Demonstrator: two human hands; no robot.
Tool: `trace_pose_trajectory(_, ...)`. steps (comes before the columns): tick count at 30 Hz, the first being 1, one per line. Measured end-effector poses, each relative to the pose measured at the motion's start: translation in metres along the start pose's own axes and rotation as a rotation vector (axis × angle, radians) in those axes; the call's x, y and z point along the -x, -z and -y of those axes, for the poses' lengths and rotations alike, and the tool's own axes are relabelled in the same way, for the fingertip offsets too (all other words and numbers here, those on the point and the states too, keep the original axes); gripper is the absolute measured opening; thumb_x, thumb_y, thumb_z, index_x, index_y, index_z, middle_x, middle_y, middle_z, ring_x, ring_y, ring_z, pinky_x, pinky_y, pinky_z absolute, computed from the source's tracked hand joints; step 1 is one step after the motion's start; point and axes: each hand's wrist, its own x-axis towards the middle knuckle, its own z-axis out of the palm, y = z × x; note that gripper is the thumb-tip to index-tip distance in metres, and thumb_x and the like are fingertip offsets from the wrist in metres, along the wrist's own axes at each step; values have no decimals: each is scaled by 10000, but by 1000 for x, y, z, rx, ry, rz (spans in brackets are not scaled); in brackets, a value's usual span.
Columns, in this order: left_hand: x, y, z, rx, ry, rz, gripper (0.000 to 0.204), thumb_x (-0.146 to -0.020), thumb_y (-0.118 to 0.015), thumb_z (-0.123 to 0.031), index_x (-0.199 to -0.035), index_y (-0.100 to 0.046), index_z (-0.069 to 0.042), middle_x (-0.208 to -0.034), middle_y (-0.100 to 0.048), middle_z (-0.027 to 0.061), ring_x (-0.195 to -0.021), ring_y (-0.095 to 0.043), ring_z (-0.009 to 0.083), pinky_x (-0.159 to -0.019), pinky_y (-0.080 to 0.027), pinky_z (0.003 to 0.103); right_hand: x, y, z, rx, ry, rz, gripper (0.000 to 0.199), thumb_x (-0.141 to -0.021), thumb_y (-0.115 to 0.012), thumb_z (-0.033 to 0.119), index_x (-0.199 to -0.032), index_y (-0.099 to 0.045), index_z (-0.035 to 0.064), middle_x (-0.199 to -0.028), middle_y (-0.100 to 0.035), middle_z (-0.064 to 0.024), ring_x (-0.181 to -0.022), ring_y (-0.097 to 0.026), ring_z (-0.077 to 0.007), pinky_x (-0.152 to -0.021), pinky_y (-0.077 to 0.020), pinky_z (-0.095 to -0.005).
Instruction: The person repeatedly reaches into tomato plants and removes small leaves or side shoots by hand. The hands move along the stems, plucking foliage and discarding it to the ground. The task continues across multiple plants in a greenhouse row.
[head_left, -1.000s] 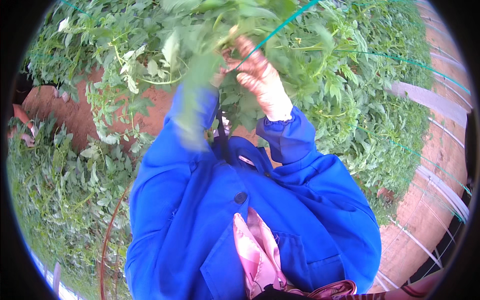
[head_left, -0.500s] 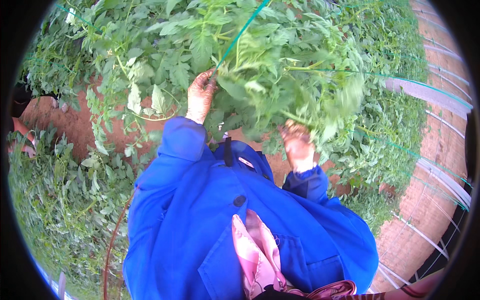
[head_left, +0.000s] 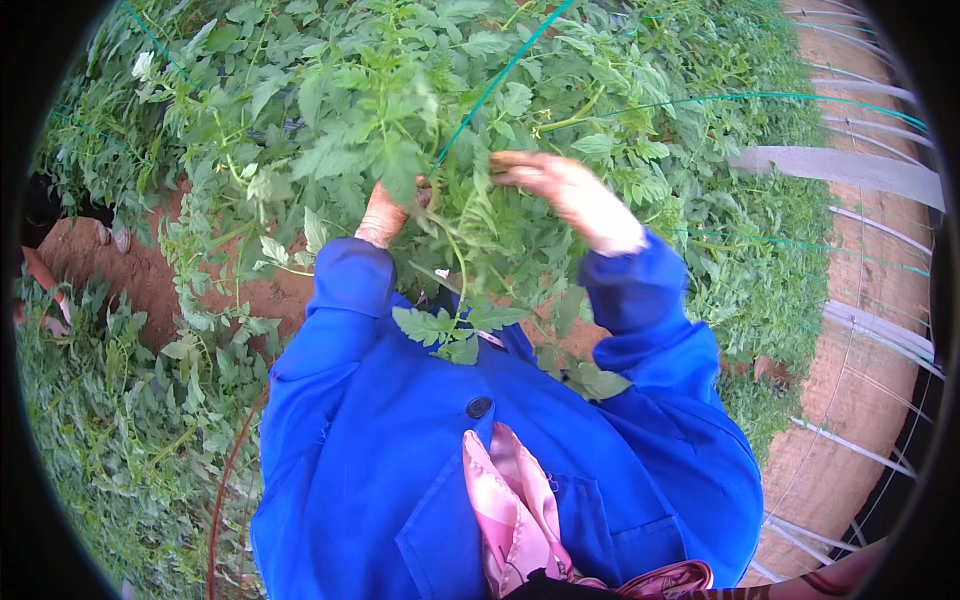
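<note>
A leafy tomato plant (head_left: 475, 215) stands before me, with small yellow flowers beside it. My left hand (head_left: 388, 212) is closed at its stem (head_left: 433, 190), the fingers partly covered by leaves. A taut green string (head_left: 500, 83) slants down to the stem just above that hand. My right hand (head_left: 560, 188) reaches in from the right with fingers stretched out toward the plant, and no held thing shows in it. One leafy shoot (head_left: 460, 290) hangs down in front of my blue jacket (head_left: 400, 430).
Dense tomato foliage (head_left: 130, 440) fills both sides, with reddish soil (head_left: 120, 280) between. More green strings (head_left: 760, 97) run sideways. Another person's arm (head_left: 45, 280) shows at the far left. Pale straps (head_left: 840, 172) and bars cross the brown surface (head_left: 800, 370) on the right.
My right hand has risen and moved inward, its fingers now straightened. The plant top has swung left over my left hand, and a shoot now hangs before my jacket.
</note>
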Motion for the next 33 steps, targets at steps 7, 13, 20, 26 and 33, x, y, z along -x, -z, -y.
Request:
trace_pose_trajectory(7, -8, -6, 8, -21, 63, 219, 366, -663, -732, -277, -864, -635, 13, -744, -615, 109, -681, -559, 165, -675, -438, 307, -56, -57, -62, -696, -211, -142, 329, -862, -541, 257, -1106, -538, 37, -1033, -581, -32, -963, -511, -111, -855, -394, -252)
trace_pose_trajectory(13, -1, -16, -14, 251, 27, -103, 316, -712, -713, -237, -923, -629, -17, -729, -601, 47, -684, -542, 108, -642, -436, 277, -24, -77, -88, -1336, 46, -225, 377, -835, -544, 193, -1177, -475, 49, -1141, -539, -112, -1082, -495, -242, -952, -377, -382)
trace_pose_trajectory(20, -2, -13, -7, 764, 135, 122, 353, -780, -647, -83, -1110, -540, -22, -882, -577, 23, -773, -544, 117, -612, -475, 252, -17, -124, -52, 299, 399, 82, 450, -689, -588, 107, -1132, -522, 58, -1101, -545, -109, -1059, -484, -270, -924, -379, -362)
trace_pose_trajectory(26, -15, 31, 31, 1087, 69, 178, 425, -852, -557, -201, -1237, -443, -61, -1176, -482, 78, -1059, -470, 173, -908, -402, 317, -14, -116, 2, 649, 620, -126, 474, -750, -566, 202, -1195, -474, 66, -1283, -428, -115, -1218, -361, -280, -1008, -283, -408)
trace_pose_trajectory(33, 47, 26, 96, 755, -4, -169, 436, -866, -472, -231, -1255, -416, -41, -1221, -481, 153, -1066, -502, 250, -897, -418, 349, 117, -67, -79, 471, 79, -551, 396, -808, -528, 161, -1190, -494, 65, -1233, -505, -64, -1143, -453, -265, -996, -309, -380)
